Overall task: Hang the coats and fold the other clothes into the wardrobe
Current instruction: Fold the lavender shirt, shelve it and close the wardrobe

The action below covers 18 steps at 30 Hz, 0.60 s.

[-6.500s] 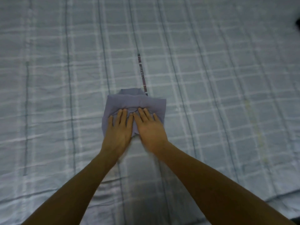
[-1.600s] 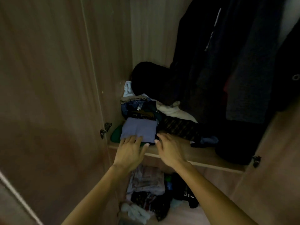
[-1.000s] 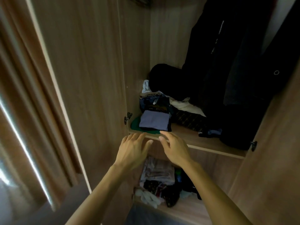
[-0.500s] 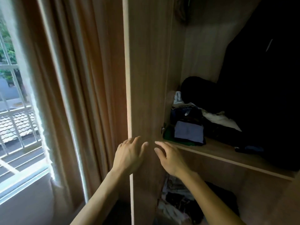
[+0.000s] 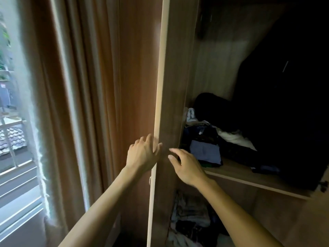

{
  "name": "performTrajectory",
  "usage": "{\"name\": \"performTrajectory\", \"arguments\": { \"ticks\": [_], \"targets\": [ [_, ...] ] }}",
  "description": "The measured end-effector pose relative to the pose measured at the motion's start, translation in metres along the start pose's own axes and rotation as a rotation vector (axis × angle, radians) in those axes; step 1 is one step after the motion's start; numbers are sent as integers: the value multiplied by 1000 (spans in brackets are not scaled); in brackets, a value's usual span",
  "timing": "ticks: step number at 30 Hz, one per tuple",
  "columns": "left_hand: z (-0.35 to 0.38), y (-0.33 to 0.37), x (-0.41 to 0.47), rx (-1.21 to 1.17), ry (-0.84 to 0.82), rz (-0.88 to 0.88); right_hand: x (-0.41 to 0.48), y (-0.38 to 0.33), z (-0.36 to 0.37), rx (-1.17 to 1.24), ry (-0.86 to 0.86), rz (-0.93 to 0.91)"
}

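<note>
Both grips slack & empty: L hand [image 5: 142,155] at edge of wardrobe door [image 5: 170,86], R hand [image 5: 187,166] near folded blue garment [image 5: 206,151]

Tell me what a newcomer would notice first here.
Two bare hands meet at centre: the left hand touches the pale edge of the open wardrobe door, and the right hand hovers empty beside it. Right of them, a folded blue garment lies on the shelf beside dark hanging coats; a bright window glows far left.
</note>
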<state>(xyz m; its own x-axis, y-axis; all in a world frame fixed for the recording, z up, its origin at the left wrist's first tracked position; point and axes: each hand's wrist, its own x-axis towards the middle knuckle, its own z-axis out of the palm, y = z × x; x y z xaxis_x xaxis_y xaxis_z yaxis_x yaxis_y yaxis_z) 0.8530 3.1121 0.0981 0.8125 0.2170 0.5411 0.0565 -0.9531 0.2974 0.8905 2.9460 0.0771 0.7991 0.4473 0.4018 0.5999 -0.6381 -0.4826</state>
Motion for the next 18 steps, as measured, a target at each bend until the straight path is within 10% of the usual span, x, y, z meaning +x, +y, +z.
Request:
{"name": "performTrajectory", "arguments": {
  "ticks": [18],
  "targets": [
    [20, 57, -6, -270, -43, 61, -6, 45, -39, 42, 96, 120]
  ]
}}
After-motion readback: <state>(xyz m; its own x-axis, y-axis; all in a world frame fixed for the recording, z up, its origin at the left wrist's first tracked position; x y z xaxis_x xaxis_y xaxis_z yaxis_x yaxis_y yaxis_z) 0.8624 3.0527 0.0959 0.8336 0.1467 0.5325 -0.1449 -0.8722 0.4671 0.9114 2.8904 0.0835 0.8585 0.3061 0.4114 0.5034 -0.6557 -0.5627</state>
